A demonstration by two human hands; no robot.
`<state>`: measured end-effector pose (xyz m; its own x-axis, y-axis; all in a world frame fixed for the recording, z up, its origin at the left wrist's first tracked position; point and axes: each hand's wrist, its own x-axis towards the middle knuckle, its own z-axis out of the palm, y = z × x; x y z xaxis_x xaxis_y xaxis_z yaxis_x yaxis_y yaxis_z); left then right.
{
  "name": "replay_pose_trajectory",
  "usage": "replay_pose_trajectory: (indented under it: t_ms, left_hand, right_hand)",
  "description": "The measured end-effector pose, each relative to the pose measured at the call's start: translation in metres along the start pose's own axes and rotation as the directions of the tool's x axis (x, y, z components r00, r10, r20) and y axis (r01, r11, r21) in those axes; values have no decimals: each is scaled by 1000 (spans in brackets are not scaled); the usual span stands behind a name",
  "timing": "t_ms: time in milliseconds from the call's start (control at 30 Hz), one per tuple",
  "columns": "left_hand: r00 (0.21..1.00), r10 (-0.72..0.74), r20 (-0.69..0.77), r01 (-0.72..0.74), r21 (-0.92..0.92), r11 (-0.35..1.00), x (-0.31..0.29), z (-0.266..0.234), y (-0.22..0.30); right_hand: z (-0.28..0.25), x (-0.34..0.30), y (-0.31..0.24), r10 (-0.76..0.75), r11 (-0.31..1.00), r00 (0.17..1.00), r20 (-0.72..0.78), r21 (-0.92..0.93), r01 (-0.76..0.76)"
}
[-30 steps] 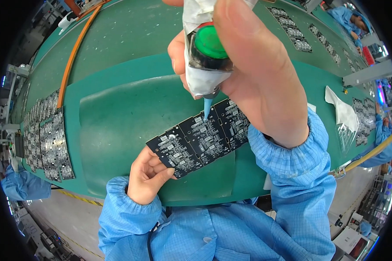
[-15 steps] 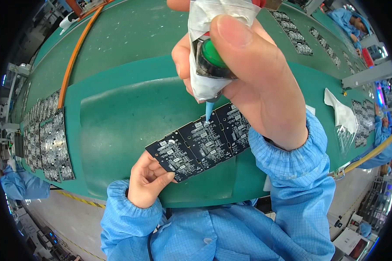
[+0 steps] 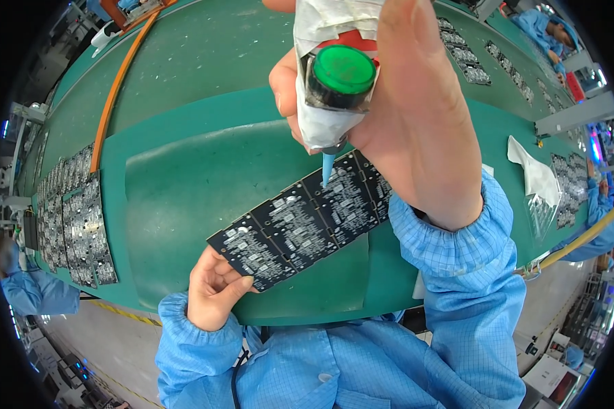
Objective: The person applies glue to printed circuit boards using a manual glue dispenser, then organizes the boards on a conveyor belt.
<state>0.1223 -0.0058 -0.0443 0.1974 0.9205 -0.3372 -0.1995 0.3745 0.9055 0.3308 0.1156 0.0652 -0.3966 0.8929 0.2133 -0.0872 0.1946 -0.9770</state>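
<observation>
A long black circuit board panel (image 3: 290,228), made of several joined boards with white print, slants up to the right over the green mat. My left hand (image 3: 218,290) pinches its lower left corner between thumb and fingers. Closed around a glue dispenser (image 3: 331,123) wrapped in white tape, my right hand (image 3: 423,116) holds it above the panel. A green button (image 3: 344,69) on the dispenser is uncovered, with the thumb beside it. The blue nozzle (image 3: 327,168) points down at the panel's right part; whether it touches cannot be told. My right hand hides the panel's far right end.
Several circuit board panels (image 3: 78,225) lie at the left, beside an orange strip (image 3: 119,88). More boards (image 3: 465,54) line the belt at the far right. A white cloth (image 3: 532,174) and clear plastic lie at the right. Other people in blue sit beyond both sides.
My left hand and the panel have shifted left, so the nozzle is over a board farther right. My right thumb has come off the green button.
</observation>
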Motion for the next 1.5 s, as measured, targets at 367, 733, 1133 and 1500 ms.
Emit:
replay_pose_trajectory:
  t_ms: [367, 733, 1133, 1500]
  left_hand:
    - [998, -3, -59, 4, 8, 1000, -7, -13, 2]
    - [999, 1, -37, -2, -20, 1000, -11, -13, 0]
    - [997, -9, -81, 10, 8, 1000, -15, -22, 0]
    - [995, 6, -102, -5, 13, 1000, -33, -49, -1]
  right_hand:
    - [-1, 3, 3, -31, 999, 999, 18, 22, 31]
    - [-1, -10, 3, -67, 997, 997, 37, 46, 65]
    - [-7, 3, 9, -106, 992, 993, 56, 70, 102]
    - [-8, 1, 12, -139, 986, 987, 76, 99, 131]
